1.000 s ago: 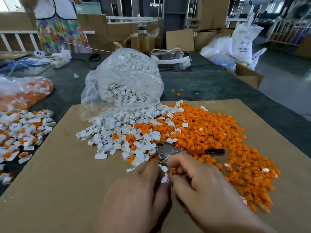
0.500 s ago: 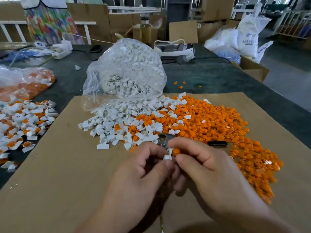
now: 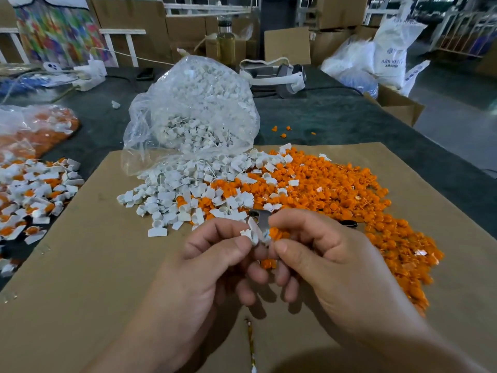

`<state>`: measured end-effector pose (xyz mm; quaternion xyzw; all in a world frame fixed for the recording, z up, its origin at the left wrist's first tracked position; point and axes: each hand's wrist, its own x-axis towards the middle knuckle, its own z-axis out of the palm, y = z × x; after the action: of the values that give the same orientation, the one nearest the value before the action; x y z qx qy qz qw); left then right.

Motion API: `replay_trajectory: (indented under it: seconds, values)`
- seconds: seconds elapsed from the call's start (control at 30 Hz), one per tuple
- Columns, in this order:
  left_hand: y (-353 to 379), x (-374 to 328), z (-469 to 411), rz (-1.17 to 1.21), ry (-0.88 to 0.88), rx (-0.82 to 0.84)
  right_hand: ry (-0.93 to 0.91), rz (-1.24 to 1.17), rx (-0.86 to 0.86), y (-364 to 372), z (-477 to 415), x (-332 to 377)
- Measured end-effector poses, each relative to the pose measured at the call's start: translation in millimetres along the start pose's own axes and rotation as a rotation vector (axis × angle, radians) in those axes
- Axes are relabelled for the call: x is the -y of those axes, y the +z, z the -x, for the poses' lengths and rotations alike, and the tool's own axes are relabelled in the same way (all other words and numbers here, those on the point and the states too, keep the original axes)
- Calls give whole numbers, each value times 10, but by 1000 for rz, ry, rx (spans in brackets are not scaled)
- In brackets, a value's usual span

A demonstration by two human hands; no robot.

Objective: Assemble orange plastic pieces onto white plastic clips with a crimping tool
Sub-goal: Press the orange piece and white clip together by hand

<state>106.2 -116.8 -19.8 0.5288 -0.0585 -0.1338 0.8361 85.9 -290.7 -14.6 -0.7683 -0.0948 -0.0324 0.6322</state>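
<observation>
A small white clip (image 3: 251,234) was pinched between the thumb and first finger of the left hand (image 3: 204,270). An orange piece (image 3: 275,234) sat right against it, pinched by the thumb and first finger of the right hand (image 3: 338,267). The two hands were close together, with their other fingers curled under.

Just behind the hands lay the crimping tool (image 3: 259,217). No hand was on it. Its shiny metal head poked up over the fingers, and its dark handle end stuck out among orange bits to the right.

Past the tool were two big heaps that ran into each other: a heap of white clips (image 3: 172,195) on the left and a heap of orange pieces (image 3: 336,189) on the right. They sat on a brown cardboard sheet (image 3: 67,265). A clear plastic bag (image 3: 193,109) full of white clips lay open at the far edge of the sheet. Off to the left, on the dark table (image 3: 322,117), was a pile of white and orange parts (image 3: 32,189).
</observation>
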Motion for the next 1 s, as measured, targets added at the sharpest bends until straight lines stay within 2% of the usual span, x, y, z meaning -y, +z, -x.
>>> replay_trajectory:
  seconds: [0.13, 0.23, 0.3, 0.4, 0.57, 0.67, 0.87, 1.0]
  values:
    - [-32, -26, 2, 47, -64, 75, -141, 273, -11, 13, 25, 57]
    - [-21, 3, -2, -2, -24, 12, -202, 489, 10, 21, 16, 97]
    - [-13, 31, -11, -56, 37, -29, -200, 526, 3, 24, 17, 101]
    - [-24, 63, -5, -244, 138, -52, -182, 442, -21, 31, 23, 100]
    - [-39, 60, 46, -472, 225, -80, 28, 88, -43, 21, 32, 70]
    - [-18, 67, 66, -533, 251, -92, 32, 63, -33, 14, 39, 77]
    - [-7, 39, 91, -480, 227, -49, 43, 36, -63, 16, 36, 85]
    - [-12, 18, 74, -445, 175, -50, -71, 196, -43, 11, 40, 116]
